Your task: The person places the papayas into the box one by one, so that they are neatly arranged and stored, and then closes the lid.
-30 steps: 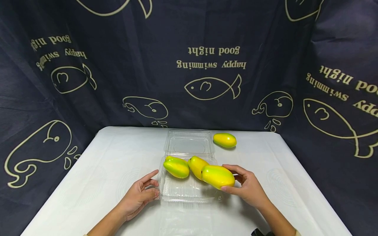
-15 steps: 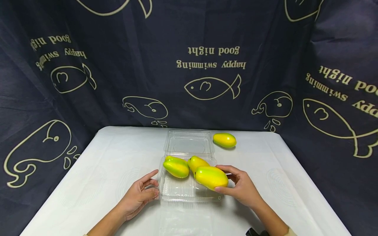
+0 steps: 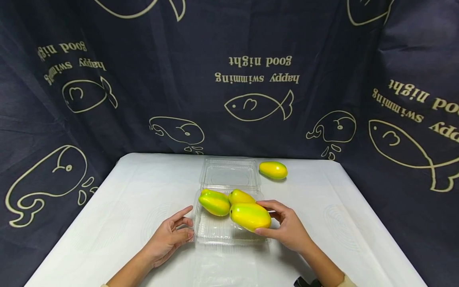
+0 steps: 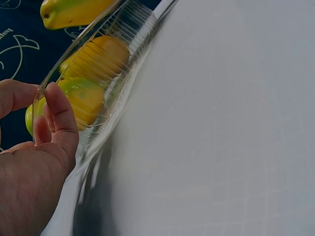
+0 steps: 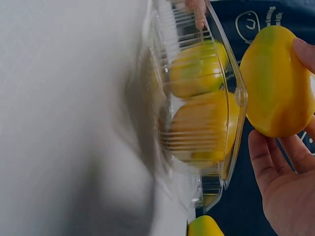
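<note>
A clear plastic clamshell box (image 3: pixel 211 233) lies on the table with its lid folded back. Inside its base are two yellow-green papayas, the left papaya (image 3: pixel 214 202) and the right papaya (image 3: pixel 241 196). My left hand (image 3: pixel 170 239) pinches the box's left rim between thumb and finger, as the left wrist view shows. With its thumb and fingers, my right hand (image 3: pixel 288 227) grips a third papaya (image 3: pixel 250 216) over the right front part of the box. In the right wrist view this held papaya (image 5: pixel 275 83) is above the rim, higher than the two inside.
Another papaya (image 3: pixel 273 170) lies on the white tabletop (image 3: pixel 143 179) at the back, right of the lid (image 3: pixel 229 173). A dark printed cloth (image 3: pixel 258 139) hangs behind and at both sides. A small black object (image 3: pixel 303 282) shows by the right forearm.
My right hand has carried its papaya leftward, farther over the box and in front of the right papaya inside. My left hand and the box have stayed in place.
</note>
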### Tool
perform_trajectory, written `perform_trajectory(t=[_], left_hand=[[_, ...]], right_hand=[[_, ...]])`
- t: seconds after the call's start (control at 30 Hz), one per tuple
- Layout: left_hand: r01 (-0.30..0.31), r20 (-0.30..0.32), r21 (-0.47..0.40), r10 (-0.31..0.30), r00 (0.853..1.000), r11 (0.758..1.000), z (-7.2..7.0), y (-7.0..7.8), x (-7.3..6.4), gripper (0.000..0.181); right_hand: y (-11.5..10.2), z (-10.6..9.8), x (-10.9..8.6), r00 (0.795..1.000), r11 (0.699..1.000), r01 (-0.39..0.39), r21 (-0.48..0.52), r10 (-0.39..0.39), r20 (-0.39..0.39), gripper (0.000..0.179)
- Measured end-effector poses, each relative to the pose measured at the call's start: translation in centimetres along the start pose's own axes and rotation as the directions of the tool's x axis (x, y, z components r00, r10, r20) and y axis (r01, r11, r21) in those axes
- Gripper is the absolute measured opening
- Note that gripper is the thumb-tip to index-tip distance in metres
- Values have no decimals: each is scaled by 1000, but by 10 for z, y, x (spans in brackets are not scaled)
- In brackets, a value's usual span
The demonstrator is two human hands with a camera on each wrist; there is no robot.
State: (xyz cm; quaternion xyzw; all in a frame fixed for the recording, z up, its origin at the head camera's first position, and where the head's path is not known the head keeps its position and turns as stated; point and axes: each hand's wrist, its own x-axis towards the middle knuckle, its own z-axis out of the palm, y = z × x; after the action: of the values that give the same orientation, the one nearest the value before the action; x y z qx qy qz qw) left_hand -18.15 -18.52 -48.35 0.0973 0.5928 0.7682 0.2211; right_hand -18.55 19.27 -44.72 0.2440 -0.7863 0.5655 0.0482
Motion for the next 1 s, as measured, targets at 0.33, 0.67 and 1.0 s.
perform_trajectory(t=[0.33,0.67,1.0], left_hand=[[0,-4,-3,0,1000,1000,0,0,0,91],[0,-1,-1,0,1000,1000,-1,0,1,90],[5,-7,-4,-5,1000,1000,0,0,1,91]], right_hand=[[-2,10,3,999,999,40,22,-40,3,60],[-4,21,6,998,998,54,6,-55,7,61],[-9,30,11,1000,1000,7,-19,-7,29,62]])
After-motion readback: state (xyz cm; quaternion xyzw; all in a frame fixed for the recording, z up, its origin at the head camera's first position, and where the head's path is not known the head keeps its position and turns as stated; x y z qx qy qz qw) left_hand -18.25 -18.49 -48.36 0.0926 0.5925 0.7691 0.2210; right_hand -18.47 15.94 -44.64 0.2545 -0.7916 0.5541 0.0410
